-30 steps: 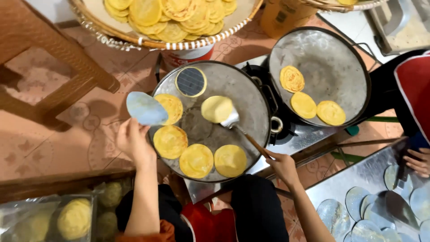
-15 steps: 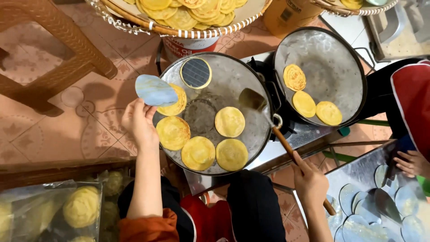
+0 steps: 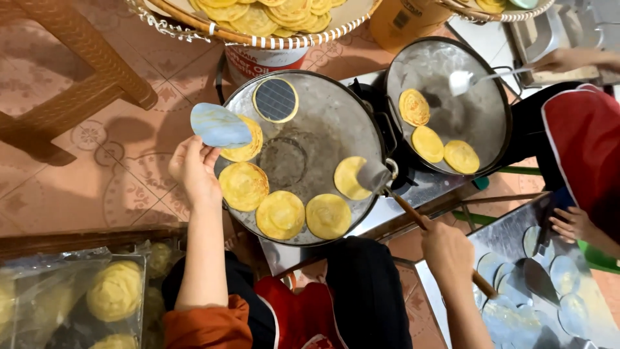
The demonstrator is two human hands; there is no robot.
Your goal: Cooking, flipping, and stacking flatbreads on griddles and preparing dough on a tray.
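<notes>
My left hand [image 3: 194, 169] holds a thin bluish plastic sheet [image 3: 219, 126] at the left rim of a round metal griddle [image 3: 323, 123]. My right hand [image 3: 444, 249] grips the wooden handle of a spatula [image 3: 378, 178], whose blade lies under a yellow flatbread [image 3: 349, 176] at the griddle's right side. Several more yellow flatbreads [image 3: 281, 214] cook along the griddle's near edge, and a round mesh press [image 3: 276, 100] rests at its far side.
Another person in red [image 3: 584, 155] tends a second griddle [image 3: 452, 71] with three flatbreads, holding a spatula [image 3: 462, 82]. A basket of cooked flatbreads [image 3: 258, 19] sits at the top. Bagged dough discs [image 3: 113, 291] lie lower left, a metal tray with plastic sheets [image 3: 549, 284] lower right, a wooden stool [image 3: 71, 77] upper left.
The spatula has slid one flatbread from the griddle's middle to its right side. My left hand with the sheet has stayed by the left rim. The other person's spatula has come over the second griddle.
</notes>
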